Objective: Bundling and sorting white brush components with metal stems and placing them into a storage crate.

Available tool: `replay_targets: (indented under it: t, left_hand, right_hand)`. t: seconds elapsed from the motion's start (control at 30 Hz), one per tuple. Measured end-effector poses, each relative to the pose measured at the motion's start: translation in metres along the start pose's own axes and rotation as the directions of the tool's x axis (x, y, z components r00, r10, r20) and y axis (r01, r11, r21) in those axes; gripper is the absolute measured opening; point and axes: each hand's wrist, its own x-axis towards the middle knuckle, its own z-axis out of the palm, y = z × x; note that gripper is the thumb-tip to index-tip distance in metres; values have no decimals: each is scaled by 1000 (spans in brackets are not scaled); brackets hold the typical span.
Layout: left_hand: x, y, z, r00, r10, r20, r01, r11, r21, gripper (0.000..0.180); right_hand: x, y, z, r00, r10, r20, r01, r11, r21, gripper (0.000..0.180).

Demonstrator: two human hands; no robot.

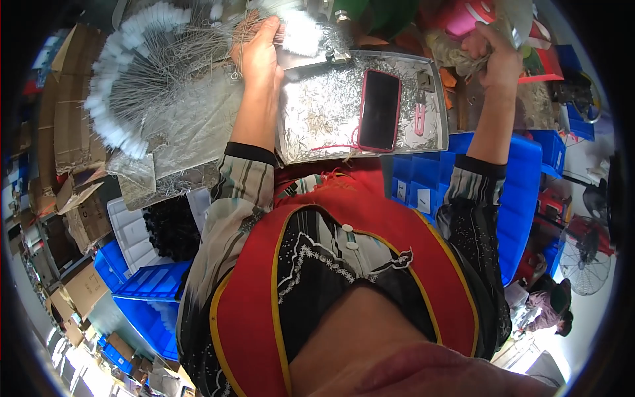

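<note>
At the top left, my left hand [259, 51] is closed around a bundle of thin wire-handled brushes with white bristle tufts [303, 34]. Beside it, many more such brushes [109, 99] lie fanned out, their white tips outward and their wires crossing. My right hand [501, 58] is over at the top right, its fingers bent in beside a pink object [463, 18] and some crumpled clear plastic [456, 58]. What those fingers hold is too unclear to name.
Between my arms, a shallow tray [311, 157] strewn with small metal pieces holds a phone [380, 109] in a pink case and a pink cutter [420, 118]. Blue bins [519, 198] stand at my right. Cardboard boxes [79, 99] are stacked left; a fan [587, 258] and another person [552, 308] are at right.
</note>
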Motion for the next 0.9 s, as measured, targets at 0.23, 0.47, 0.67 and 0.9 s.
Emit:
replay_targets:
  t: [0.23, 0.47, 0.67, 0.9]
  left_hand:
    - [-5, 5, 6, 997, 37, -68, -42, 997, -70, 20]
    - [1, -2, 4, 997, 5, -76, -9, 999, -52, 23]
    - [3, -5, 2, 998, 12, -60, -15, 999, -53, 22]
    - [2, 1, -6, 990, -46, 133, 32, 994, 105, 16]
  right_hand:
    - [3, 3, -9, 997, 54, 51, -53, 998, -15, 28]
    - [4, -5, -5, 998, 58, 15, -57, 998, -35, 25]
    - [-8, 42, 5, 954, -295, -44, 298, 952, 75, 16]
    - [5, 3, -6, 999, 26, 38, -26, 1000, 9, 22]
